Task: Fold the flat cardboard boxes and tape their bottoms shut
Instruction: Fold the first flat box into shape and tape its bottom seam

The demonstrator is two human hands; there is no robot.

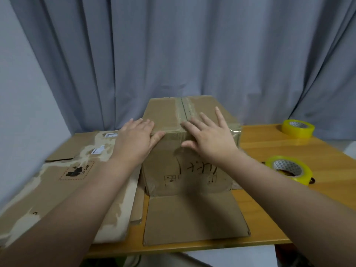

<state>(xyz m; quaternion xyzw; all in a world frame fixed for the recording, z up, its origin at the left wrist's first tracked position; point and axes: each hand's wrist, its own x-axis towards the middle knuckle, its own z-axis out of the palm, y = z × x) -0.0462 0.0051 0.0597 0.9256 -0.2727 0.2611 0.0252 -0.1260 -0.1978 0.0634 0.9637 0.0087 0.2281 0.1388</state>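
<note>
Cardboard is what I see under the fingers (218, 112) of both hands. The right hand (210, 135) lies palm-down on the near part of the folded box's top, with its fingers straight and spread. They reach over the strip of clear tape (182, 110) that runs along the centre seam, and the thumb hangs over the front edge onto the front face. The left hand (134, 137) rests flat on the near left corner of the same top. Its fingers are straight and close together, and the thumb lies along the front edge. Neither hand pinches or curls round anything.

The folded box (163, 162) stands upright in the middle of the desk (289, 209), directly below both palms. Its taped face is up, and black handwriting and printed symbols show on the front. One loose flap (192, 214) lies flat on the desk towards me.

Just left of the box, under my left forearm, a stack of flat boxes (63, 170) lies on the desk, with torn patches and labels on the top sheet. To the right, well apart from the box, sit two yellow tape rolls, one near (301, 175) and one far (296, 132). A grey curtain (192, 54) hangs behind.
</note>
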